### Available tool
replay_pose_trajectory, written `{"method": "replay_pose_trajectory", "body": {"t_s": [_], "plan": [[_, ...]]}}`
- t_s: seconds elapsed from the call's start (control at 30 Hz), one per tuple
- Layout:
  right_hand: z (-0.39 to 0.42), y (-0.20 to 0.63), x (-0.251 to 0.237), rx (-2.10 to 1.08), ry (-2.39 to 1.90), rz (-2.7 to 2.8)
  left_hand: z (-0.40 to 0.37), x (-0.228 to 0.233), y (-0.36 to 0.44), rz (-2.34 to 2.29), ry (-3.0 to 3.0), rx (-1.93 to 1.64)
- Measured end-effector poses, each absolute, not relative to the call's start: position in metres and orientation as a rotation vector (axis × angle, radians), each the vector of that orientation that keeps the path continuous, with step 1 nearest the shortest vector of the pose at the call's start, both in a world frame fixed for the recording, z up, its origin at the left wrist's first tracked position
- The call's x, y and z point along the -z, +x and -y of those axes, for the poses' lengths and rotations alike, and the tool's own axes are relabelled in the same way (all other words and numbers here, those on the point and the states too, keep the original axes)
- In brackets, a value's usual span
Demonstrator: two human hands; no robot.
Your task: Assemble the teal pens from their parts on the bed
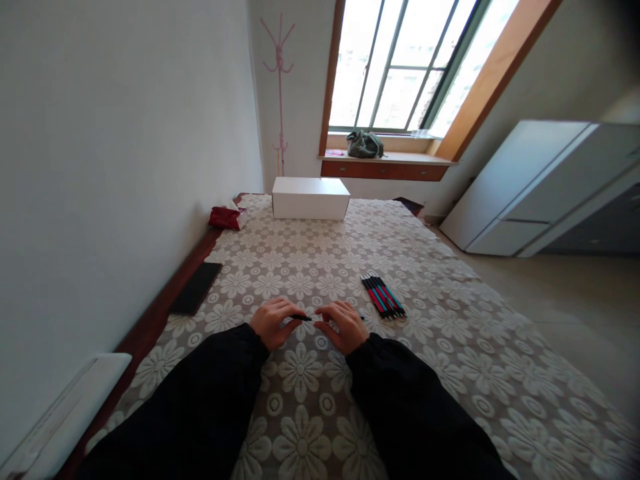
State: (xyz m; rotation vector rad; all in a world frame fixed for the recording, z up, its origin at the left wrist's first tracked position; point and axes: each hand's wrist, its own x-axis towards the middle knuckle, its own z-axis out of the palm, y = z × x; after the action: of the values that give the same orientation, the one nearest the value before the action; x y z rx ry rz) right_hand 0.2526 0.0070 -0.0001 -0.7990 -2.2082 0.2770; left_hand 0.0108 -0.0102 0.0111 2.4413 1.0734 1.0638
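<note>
Between thumb and fingers, my left hand (273, 323) pinches a short black pen part (302, 318) that points toward the right. Facing it, my right hand (345, 325) is closed in a pinch, its fingertips a small gap from the black part. Whatever the right fingertips hold is too small to make out; a small dark end shows just past that hand's outer side. To the right lies a row of several pens (384, 297) with black, red and teal barrels, side by side. Both hands are low over the lace tablecloth (303, 437).
A white box (311, 200) stands at the table's far end. Along the left edge are a red packet (226, 218), a black flat phone-like slab (196, 288) and a white long object (75, 407). The wall runs close on the left.
</note>
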Motion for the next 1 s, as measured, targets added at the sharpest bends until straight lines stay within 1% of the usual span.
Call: {"method": "replay_pose_trajectory", "body": {"t_s": [0.2,0.33,0.5,0.73,0.87,1.0], "plan": [[-0.011,0.257,0.002,-0.237,-0.882,2.165,0.009,-0.007,0.007,-1.208,2.412,-1.138],[-0.014,0.259,0.007,-0.213,-0.848,2.196,0.008,-0.006,0.008,-1.125,2.434,-1.148],[-0.015,0.258,0.008,-0.211,-0.852,2.218,0.006,-0.004,0.008,-1.088,2.437,-1.079],[-0.021,0.278,-0.004,-0.148,-0.995,2.304,0.008,-0.006,0.006,-1.291,2.397,-1.049],[-0.028,0.291,-0.001,-0.112,-1.130,2.392,0.008,-0.006,0.007,-1.311,2.403,-0.987],[-0.029,0.291,0.004,-0.145,-1.103,2.437,0.007,-0.004,0.006,-1.297,2.404,-0.964]]}}
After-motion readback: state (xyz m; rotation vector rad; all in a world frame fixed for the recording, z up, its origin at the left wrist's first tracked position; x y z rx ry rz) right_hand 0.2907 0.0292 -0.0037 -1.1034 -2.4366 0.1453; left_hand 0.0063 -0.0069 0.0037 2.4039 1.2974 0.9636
